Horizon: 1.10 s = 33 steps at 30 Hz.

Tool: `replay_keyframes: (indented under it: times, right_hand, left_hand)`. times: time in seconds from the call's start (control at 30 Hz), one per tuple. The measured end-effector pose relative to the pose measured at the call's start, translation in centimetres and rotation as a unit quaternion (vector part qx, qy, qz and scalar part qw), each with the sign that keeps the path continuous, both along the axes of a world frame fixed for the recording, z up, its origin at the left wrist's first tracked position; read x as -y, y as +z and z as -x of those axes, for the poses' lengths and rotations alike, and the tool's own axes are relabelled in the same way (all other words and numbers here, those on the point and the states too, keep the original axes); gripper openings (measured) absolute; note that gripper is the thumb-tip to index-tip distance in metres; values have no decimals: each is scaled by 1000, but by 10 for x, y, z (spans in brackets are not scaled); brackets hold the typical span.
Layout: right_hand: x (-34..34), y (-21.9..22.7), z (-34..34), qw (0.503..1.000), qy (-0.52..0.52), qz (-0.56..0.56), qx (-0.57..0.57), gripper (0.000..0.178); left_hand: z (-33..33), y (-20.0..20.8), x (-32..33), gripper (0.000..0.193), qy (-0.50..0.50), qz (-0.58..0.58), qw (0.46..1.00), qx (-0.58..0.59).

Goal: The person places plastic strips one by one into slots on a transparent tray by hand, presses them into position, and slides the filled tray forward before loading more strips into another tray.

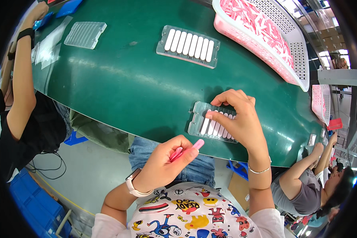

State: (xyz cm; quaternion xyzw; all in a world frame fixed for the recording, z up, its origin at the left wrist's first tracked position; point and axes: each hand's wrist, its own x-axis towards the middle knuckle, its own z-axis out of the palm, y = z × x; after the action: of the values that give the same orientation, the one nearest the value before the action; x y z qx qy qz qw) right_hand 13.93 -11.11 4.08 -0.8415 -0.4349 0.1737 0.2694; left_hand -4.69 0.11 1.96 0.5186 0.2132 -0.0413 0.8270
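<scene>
My left hand is closed around a few pink sticks with rounded ends; one pink stick pokes out past the thumb. My right hand reaches over a clear plastic tray near the table's front edge, thumb and forefinger close together at its upper left part. White and pale pink sticks lie side by side in that tray, partly covered by the hand. Whether the right fingertips grip a stick or only touch the tray's contents is hard to make out. Farther back, another clear tray holds a row of white sticks.
A white perforated basket heaped with pink sticks stands at the far right. At the far left lies a clear tray beside clear plastic bags. A co-worker's arm is at the left, another person at the right.
</scene>
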Motion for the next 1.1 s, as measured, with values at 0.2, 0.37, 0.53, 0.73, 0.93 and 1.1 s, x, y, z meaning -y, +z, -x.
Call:
replay_keyframes:
  times: [0.2, 0.37, 0.53, 0.73, 0.93, 1.1]
  right_hand:
    - [-2, 0, 0, 1000, -9, 11, 0, 18]
    - [-2, 5, 1, 999, -10, 11, -46, 13]
    - [-2, 3, 9, 1000, -20, -9, -7, 15]
    - [13, 23, 45, 964, 39, -120, -234, 11]
    - [15, 11, 49, 950, -48, -287, -114, 15]
    - [11, -6, 35, 944, 40, -217, 246, 23]
  left_hand:
    - [2, -4, 0, 13, 5, -13, 999, 34]
    - [4, -4, 0, 13, 1, -22, 999, 36]
    - [6, -6, 1, 13, 8, -13, 1000, 21]
    - [2, -5, 2, 16, 68, 16, 996, 47]
    - [-3, 3, -3, 18, 89, 50, 992, 76]
    - [7, -3, -7, 18, 104, 77, 991, 25]
